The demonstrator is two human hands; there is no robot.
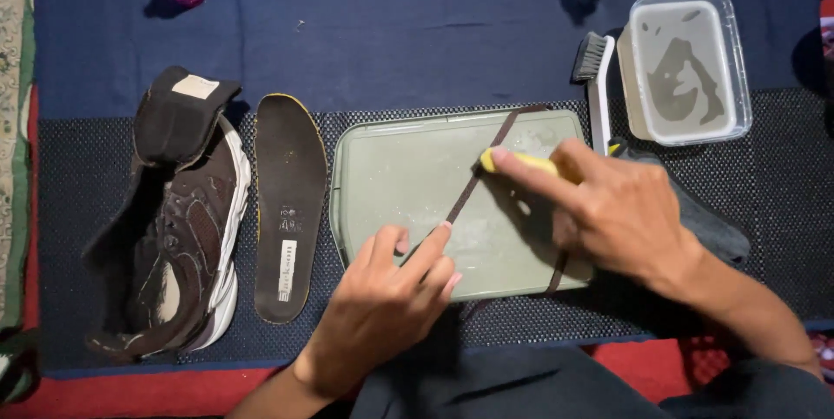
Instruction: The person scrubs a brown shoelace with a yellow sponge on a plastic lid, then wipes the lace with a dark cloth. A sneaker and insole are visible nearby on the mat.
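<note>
A dark brown shoelace (486,154) lies stretched diagonally across a pale green tray (391,167). My left hand (382,306) pins the lace to the tray with its fingertips near the tray's middle. My right hand (617,211) grips a small yellow brush (512,161) and presses its head onto the lace higher up. The lace's far end reaches past the tray's top edge.
A brown shoe (178,237) with its tongue pulled open and a dark insole (288,202) lie left of the tray. A white-handled brush (596,80) and a clear tub of cloudy water (689,63) sit at the upper right. A dark cloth (712,224) lies under my right wrist.
</note>
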